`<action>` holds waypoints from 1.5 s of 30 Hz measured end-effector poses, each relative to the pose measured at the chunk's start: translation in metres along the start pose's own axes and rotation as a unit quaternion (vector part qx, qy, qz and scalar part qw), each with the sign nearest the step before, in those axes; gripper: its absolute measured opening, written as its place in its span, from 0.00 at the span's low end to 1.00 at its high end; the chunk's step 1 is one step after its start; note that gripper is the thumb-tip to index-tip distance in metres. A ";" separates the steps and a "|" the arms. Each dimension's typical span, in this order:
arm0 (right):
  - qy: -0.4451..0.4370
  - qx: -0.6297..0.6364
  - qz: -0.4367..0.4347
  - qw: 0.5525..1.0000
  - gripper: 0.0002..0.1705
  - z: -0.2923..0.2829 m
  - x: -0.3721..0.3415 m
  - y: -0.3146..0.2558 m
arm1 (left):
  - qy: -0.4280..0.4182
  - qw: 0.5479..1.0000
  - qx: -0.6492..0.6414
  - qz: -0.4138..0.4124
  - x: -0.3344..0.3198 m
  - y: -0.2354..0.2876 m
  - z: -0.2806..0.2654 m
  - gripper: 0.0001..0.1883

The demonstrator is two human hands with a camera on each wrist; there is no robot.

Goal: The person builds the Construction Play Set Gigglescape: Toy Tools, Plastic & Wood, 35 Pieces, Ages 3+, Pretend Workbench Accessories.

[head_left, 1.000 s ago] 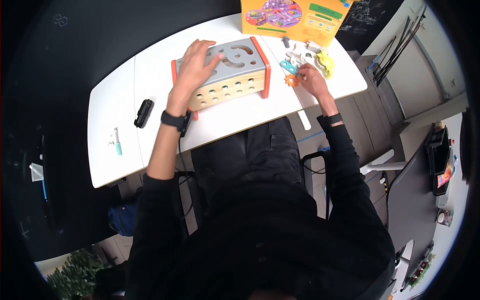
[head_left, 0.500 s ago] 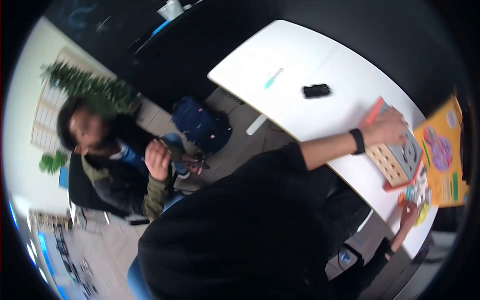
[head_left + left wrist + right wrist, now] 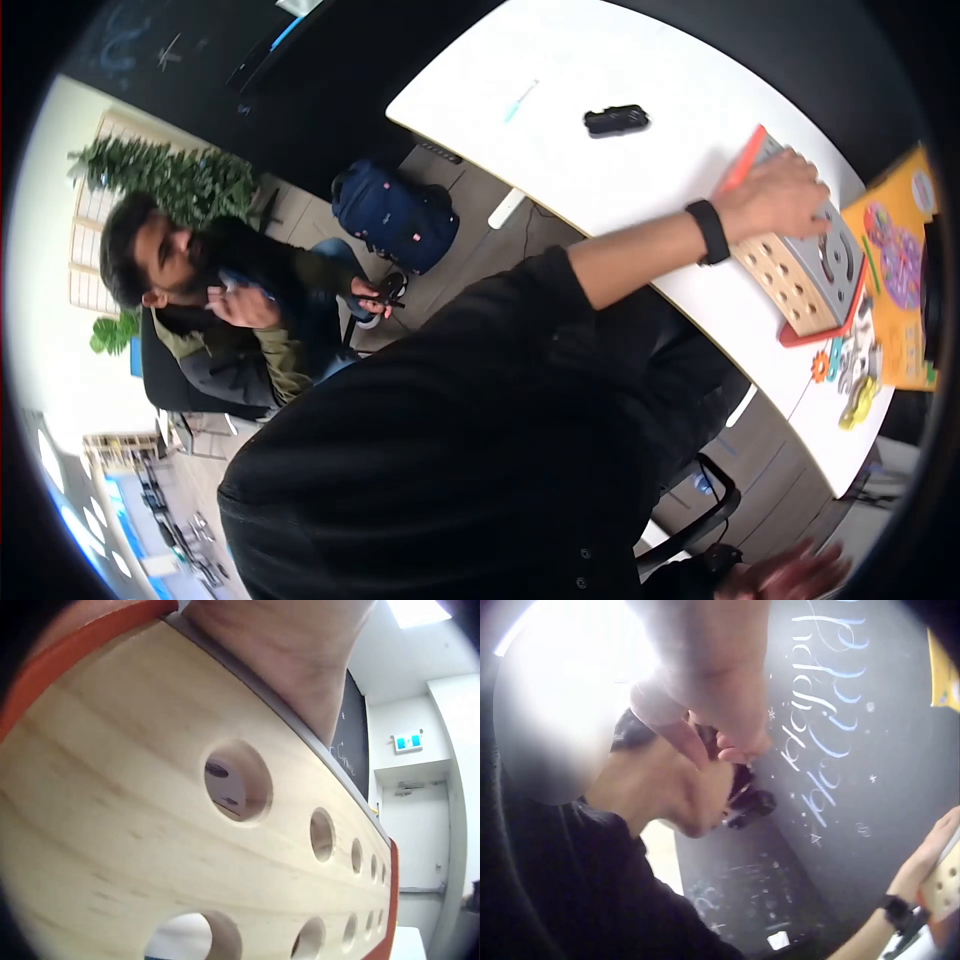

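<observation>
The wooden box (image 3: pixel 788 292) with grey top and red ends stands on the white table. My left hand (image 3: pixel 779 198) rests on its grey top, fingers extended across it; in the left wrist view only the heel of that hand (image 3: pixel 289 652) shows above the box's round-holed side (image 3: pixel 135 787). My right hand (image 3: pixel 795 574) is off the table at the lower right, blurred, its fingers spread, with nothing visible in it. The right wrist view shows that hand (image 3: pixel 705 682) with loosely bent fingers, in front of a head. Beside the box lie an orange gear (image 3: pixel 820 366) and yellow piece (image 3: pixel 860 404).
A black case (image 3: pixel 617 120) and a thin teal-ended tool (image 3: pixel 521 101) lie on the table (image 3: pixel 690 60). Behind the loose pieces stands a yellow printed carton (image 3: pixel 898 345). To the left, a person (image 3: pixel 225 370) sits near a blue backpack (image 3: pixel 395 218).
The head view has swung left, bringing the seated person into sight. My right hand has left the loose pieces and moved off the table. My left hand stays on the box.
</observation>
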State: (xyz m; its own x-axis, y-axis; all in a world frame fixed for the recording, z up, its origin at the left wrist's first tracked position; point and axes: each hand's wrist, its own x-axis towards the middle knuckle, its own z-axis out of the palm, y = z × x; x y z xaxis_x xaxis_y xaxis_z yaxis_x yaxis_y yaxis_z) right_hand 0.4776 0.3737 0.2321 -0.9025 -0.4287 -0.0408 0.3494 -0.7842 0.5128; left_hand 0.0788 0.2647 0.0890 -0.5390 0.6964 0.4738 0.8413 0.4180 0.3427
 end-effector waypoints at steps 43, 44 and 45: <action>-0.352 0.883 0.294 -0.102 0.29 -0.050 0.058 -0.251 | 0.019 1.000 0.009 -0.005 0.002 -0.009 0.008 0.29; -0.350 0.883 0.297 -0.100 0.28 -0.053 0.059 -0.253 | 0.019 1.000 0.015 -0.006 0.002 -0.009 0.008 0.29; -0.349 0.882 0.300 -0.099 0.28 -0.055 0.059 -0.256 | 0.019 1.000 0.021 -0.007 0.003 -0.008 0.009 0.29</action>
State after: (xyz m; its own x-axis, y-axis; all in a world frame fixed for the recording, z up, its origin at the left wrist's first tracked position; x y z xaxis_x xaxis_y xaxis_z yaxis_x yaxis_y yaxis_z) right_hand 0.3488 0.5243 0.0512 -0.8722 0.4885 0.0260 0.3407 0.6448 -0.6842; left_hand 0.0709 0.2684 0.0802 -0.5506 0.6686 0.4999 0.8346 0.4513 0.3157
